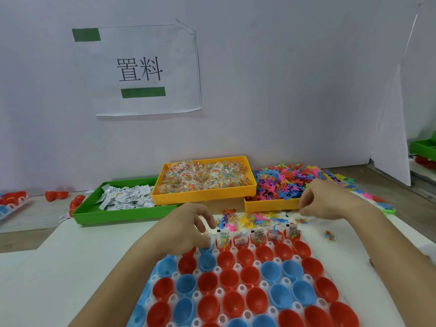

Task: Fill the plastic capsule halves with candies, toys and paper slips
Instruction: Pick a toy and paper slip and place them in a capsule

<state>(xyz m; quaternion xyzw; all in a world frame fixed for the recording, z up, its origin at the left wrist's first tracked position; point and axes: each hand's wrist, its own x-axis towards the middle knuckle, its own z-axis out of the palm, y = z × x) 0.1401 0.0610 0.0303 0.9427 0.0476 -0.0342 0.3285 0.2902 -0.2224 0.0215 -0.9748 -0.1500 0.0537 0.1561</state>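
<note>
Red and blue capsule halves (250,279) sit open side up in a white holder rack (243,289). The far row (259,237) holds candy packets and paper slips. My left hand (188,227) hovers over the far left end of that row, fingers curled down at a small packet. My right hand (325,199) is raised near the front edge of the toy tray, fingertips pinched together; what they hold is too small to tell. Loose colourful toys (247,219) lie on the table beyond the rack.
A green tray of paper slips (122,199) stands at the back left, a yellow tray of candy packets (203,180) in the middle, a yellow tray heaped with rubbery toys (287,185) at the right. Loose candy packets (330,235) lie right of the rack. Red capsule halves (56,194) sit far left.
</note>
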